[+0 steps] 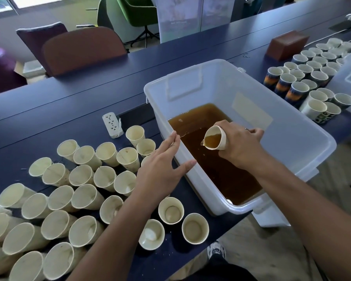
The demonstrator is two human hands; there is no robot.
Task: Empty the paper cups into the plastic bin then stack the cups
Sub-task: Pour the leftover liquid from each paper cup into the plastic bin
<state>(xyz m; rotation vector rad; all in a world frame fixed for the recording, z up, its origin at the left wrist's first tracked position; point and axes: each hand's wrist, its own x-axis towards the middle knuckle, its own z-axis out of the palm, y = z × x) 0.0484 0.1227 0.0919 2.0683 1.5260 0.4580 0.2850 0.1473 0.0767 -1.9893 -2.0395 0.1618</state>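
A translucent plastic bin (304,126) stands on the dark blue table and holds brown liquid (221,169). My right hand (241,142) grips a paper cup (216,138) tilted over the bin, with brown liquid at its lip. My left hand (162,165) lies with straight fingers against the bin's near-left rim, holding nothing. Several empty cream paper cups (83,191) stand packed together on the table to the left of the bin.
Several printed paper cups (304,78) stand at the right behind the bin. A white power strip (112,124) lies left of the bin, and a brown box (286,45) sits at the back right. Chairs (81,49) line the table's far side. The table's front edge runs below the cups.
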